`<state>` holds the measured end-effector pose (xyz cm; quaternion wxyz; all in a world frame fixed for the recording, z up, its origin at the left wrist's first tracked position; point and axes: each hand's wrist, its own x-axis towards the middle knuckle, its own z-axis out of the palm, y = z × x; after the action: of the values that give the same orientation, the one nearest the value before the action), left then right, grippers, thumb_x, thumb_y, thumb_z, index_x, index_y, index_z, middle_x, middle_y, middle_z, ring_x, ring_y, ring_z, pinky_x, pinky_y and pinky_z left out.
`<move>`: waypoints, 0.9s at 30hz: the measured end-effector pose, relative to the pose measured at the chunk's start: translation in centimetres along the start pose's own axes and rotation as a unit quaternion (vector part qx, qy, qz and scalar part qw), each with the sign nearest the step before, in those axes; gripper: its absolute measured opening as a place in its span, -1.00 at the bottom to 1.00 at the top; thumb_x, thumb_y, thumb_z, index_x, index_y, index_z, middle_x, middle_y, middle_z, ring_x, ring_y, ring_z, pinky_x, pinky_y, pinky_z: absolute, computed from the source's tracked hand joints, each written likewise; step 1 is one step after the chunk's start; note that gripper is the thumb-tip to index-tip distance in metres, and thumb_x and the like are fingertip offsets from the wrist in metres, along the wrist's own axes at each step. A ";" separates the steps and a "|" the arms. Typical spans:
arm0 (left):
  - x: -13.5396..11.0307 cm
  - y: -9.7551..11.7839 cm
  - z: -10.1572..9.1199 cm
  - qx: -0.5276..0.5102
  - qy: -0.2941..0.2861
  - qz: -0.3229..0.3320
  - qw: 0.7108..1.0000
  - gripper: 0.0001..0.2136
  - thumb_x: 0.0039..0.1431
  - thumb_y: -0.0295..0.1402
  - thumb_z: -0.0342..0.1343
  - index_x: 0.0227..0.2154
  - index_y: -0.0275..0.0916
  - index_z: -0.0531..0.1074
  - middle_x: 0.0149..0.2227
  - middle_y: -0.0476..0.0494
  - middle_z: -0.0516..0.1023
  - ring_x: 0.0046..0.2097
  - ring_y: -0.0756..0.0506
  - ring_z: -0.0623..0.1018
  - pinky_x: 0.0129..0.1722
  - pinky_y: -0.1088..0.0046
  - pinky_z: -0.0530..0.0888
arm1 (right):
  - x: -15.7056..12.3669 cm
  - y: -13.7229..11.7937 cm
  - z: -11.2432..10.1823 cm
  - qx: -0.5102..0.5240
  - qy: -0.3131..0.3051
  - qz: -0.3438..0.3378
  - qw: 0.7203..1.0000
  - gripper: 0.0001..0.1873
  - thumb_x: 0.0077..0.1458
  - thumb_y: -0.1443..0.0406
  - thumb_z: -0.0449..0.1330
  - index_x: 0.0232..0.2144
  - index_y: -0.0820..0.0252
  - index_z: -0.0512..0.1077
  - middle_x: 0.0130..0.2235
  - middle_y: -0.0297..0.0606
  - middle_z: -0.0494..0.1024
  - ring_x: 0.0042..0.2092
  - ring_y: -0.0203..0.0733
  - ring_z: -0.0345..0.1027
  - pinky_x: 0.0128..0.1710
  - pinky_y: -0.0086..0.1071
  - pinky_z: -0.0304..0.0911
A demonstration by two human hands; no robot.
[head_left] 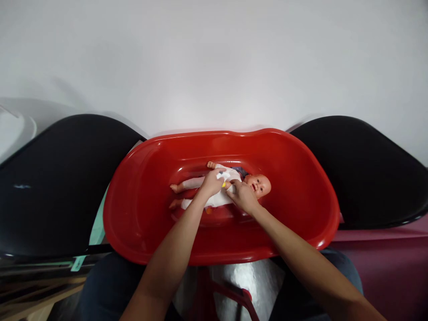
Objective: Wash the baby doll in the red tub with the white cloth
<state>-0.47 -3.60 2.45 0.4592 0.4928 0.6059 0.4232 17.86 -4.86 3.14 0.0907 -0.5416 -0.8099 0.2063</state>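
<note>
A baby doll (261, 185) in white clothes lies on its back in a red baby bathtub (140, 196), head to the right and bare feet to the left. Over its middle, my left hand (210, 183) is closed, the fingers pinching a small white cloth (221, 175). A small yellow patch shows just below that cloth; what it belongs to I cannot make out. My right hand (244, 196) is closed around the doll's near arm (228, 184), close to its chest. The fingers partly cover the arm and the sleeve.
Black seats stand on both sides of the tub, a left one (60, 178) and a right one (364, 174). A pale wall (214, 67) rises behind. Red stand legs (234, 294) show below the tub, between the person's knees. Dark pieces lie under the doll.
</note>
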 end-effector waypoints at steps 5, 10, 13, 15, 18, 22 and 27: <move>0.2 0.0 0.1 -0.019 0.030 0.042 0.998 -0.58 0.11 -0.62 0.15 0.01 -0.22 0.64 0.05 -0.27 0.65 0.07 -0.24 0.61 0.22 0.18 0.46 | 0.3 0.4 0.3 0.070 -0.011 -0.001 0.997 -0.54 0.33 0.11 0.24 0.15 0.27 0.50 -0.01 0.03 0.64 -0.06 -0.01 0.53 -0.10 -0.33 0.32; 0.2 0.2 0.3 -0.021 0.060 0.085 0.994 -0.65 0.20 -0.59 0.14 -0.02 -0.21 0.64 0.07 -0.26 0.64 0.21 -0.24 0.55 0.35 0.17 0.33 | 0.6 0.6 0.4 0.108 -0.022 0.011 0.994 -0.57 0.33 0.10 0.23 0.06 0.31 0.53 -0.06 -0.01 0.65 -0.13 -0.06 0.52 -0.16 -0.35 0.31; 0.2 0.4 0.3 -0.014 0.084 0.087 0.993 -0.69 0.29 -0.53 0.12 0.00 -0.21 0.63 0.10 -0.29 0.63 0.25 -0.24 0.51 0.36 0.18 0.31 | 0.7 0.8 0.4 0.116 -0.020 0.021 0.993 -0.58 0.32 0.09 0.22 0.02 0.30 0.53 -0.09 -0.05 0.65 -0.16 -0.09 0.50 -0.21 -0.37 0.28; 0.2 0.5 0.0 -0.018 0.105 0.085 0.991 -0.72 0.34 -0.49 0.11 0.02 -0.22 0.61 0.13 -0.30 0.62 0.26 -0.24 0.51 0.36 0.19 0.31 | 0.7 0.8 0.4 0.108 -0.013 0.022 0.994 -0.60 0.31 0.10 0.22 0.00 0.30 0.54 -0.09 -0.05 0.65 -0.17 -0.10 0.49 -0.21 -0.37 0.27; 0.6 0.6 -0.7 -0.063 0.154 0.057 0.984 -0.75 0.36 -0.42 0.13 0.03 -0.21 0.59 0.14 -0.30 0.62 0.22 -0.24 0.54 0.33 0.21 0.34 | 0.7 0.9 0.7 0.093 -0.007 0.021 0.995 -0.61 0.30 0.10 0.23 -0.02 0.31 0.54 -0.08 -0.03 0.64 -0.16 -0.10 0.49 -0.21 -0.37 0.24; 1.1 0.3 -1.6 -0.170 0.202 -0.029 0.964 -0.71 0.39 -0.26 0.15 0.09 -0.18 0.53 0.14 -0.28 0.61 0.21 -0.24 0.55 0.28 0.19 0.41 | 0.7 1.1 1.0 0.081 0.002 0.030 0.996 -0.61 0.34 0.07 0.22 -0.06 0.30 0.53 -0.11 -0.03 0.64 -0.19 -0.12 0.46 -0.24 -0.39 0.20; 0.4 0.2 -0.2 -0.319 0.074 -0.158 0.931 -0.42 0.34 0.13 0.10 0.24 -0.14 0.40 0.07 -0.28 0.63 0.16 -0.31 0.59 0.18 0.08 0.51 | 0.6 1.1 1.0 0.075 0.007 0.030 0.997 -0.59 0.40 0.02 0.15 -0.12 0.29 0.50 -0.20 -0.07 0.62 -0.25 -0.15 0.42 -0.29 -0.40 0.15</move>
<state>-0.69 -3.22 2.65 0.6072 0.1856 0.5408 0.5517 18.18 -4.16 1.72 0.1308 -0.5587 -0.7747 0.2655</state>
